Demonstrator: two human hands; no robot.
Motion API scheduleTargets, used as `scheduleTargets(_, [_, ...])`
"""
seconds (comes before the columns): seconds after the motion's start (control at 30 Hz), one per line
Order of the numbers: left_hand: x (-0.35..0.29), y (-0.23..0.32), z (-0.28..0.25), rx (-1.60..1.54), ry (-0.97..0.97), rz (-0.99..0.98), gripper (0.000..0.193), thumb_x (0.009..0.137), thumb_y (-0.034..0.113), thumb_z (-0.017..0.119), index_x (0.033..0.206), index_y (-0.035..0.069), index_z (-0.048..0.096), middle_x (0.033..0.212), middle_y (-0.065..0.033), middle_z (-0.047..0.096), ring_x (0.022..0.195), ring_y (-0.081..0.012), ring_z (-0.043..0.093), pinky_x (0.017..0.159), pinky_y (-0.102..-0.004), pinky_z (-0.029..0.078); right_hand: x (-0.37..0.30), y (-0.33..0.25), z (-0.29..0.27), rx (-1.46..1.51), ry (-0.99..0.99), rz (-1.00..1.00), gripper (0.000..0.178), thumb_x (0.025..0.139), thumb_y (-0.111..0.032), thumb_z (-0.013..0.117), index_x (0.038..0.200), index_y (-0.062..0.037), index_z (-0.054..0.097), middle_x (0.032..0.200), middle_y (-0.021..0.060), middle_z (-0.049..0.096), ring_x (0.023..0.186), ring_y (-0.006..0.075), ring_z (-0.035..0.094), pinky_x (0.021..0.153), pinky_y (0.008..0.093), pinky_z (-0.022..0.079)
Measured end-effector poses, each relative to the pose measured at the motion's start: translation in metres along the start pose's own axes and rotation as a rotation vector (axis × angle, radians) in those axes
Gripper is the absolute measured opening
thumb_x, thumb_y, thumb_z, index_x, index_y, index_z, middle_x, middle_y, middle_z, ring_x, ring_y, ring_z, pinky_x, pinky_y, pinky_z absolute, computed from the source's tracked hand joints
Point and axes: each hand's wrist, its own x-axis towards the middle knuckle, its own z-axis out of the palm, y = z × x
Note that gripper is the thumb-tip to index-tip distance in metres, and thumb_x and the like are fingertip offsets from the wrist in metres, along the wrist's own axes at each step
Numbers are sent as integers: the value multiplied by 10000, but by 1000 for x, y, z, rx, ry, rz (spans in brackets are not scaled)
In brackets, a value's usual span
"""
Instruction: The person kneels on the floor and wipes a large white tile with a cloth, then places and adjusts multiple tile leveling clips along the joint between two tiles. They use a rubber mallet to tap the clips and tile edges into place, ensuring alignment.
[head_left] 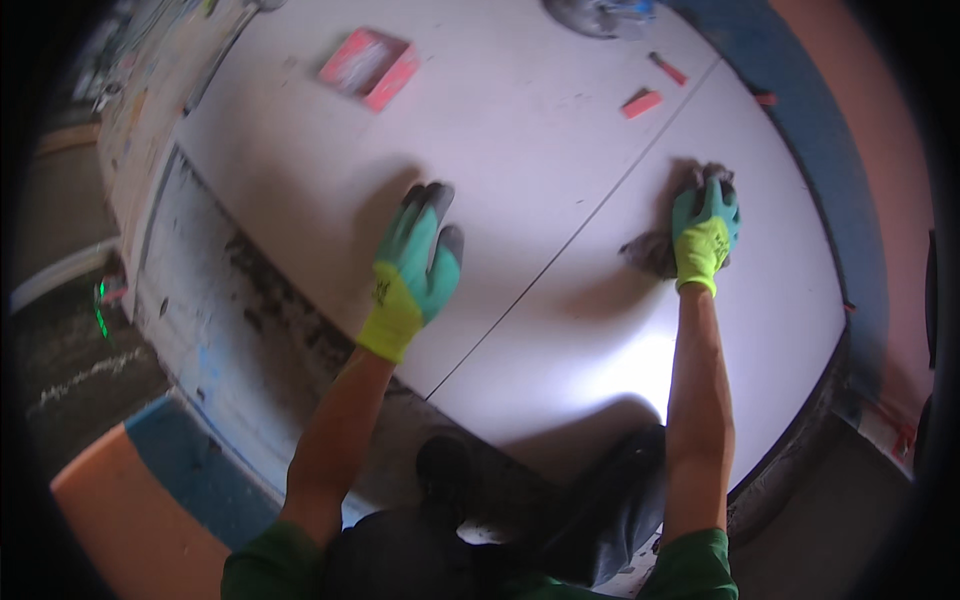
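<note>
A worker wearing green-and-yellow gloves leaned over large pale floor tiles (520, 130), the right hand (706, 225) grasping a bunched dark rag (650, 252) against the tile right of the dark joint (570, 245). The rag spilled out beyond the fingertips and to the left of the palm, apparently pressed from above to keep it in contact with the surface. The left hand (418, 260) was empty and released, fingers together and thumb apart, perhaps for balance; whether it touched the tile could not be told. Both arms reached forward, the right nearly straight. A red box (370, 65) at far left, and a red-handled tool (668, 69) and red block (642, 103) at far right, lay beyond the hands, seemingly out of their way.
</note>
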Motion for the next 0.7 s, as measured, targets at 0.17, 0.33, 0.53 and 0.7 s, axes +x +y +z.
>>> scheduleTargets(0.17, [-10,-10,-25,36,110,-39,362,904,-36,608,1263,-63,647,1238,-220,688,1184,-365,652,1033,-406,511,-63,-95,-20,106,-90,-315,355,822,-237,668,1167,-157,687,1184,127,652,1016,410,618,823,525,515])
scheduleTargets(0.33, [-27,-13,-46,-1,169,-56,350,891,-52,606,1237,-63,657,1202,-216,700,1136,-346,670,1008,-397,523,-163,-151,-72,145,-384,-411,387,805,-229,692,1181,-140,672,1188,131,606,1083,410,554,856,548,477])
scheduleTargets(0.53, [-46,-8,-72,20,211,-145,343,898,-53,606,1238,-61,656,1193,-217,700,1119,-339,674,1000,-386,527,-267,-223,-156,218,-1026,-755,333,823,-212,688,1141,-114,671,1105,111,619,932,384,612,746,530,494])
scheduleTargets(0.7, [-43,-15,-91,-31,232,-159,338,909,-44,614,1244,-54,658,1205,-215,699,1123,-334,675,1002,-382,527,-218,-177,-201,1071,-1459,7,420,883,-122,661,1294,-38,655,1150,135,730,967,193,698,831,346,569])
